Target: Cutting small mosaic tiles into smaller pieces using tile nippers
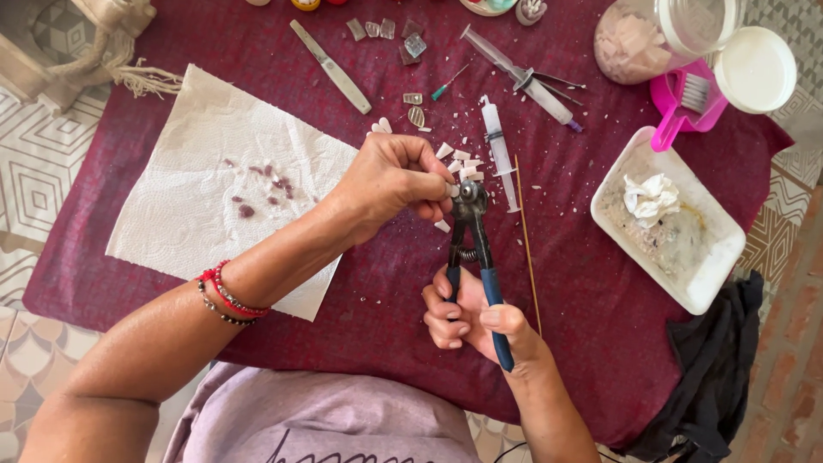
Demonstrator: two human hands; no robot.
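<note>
Mid-frame, the right hand (467,321) is squeezing the blue-handled metal nippers (473,257), fingers wrapped closed around the grips. The left hand (390,180) is pinching a small pale tile chip (452,190) into the nipper head. A clear plastic jar of pinkish pieces (639,39) is lying upper right, beside its round white lid (754,69).

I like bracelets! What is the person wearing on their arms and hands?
The left hand has bare fingers, with red bead bracelets and a darker beaded one around that wrist. The right hand wears nothing. Both arms are sleeveless to the elbow.
</note>
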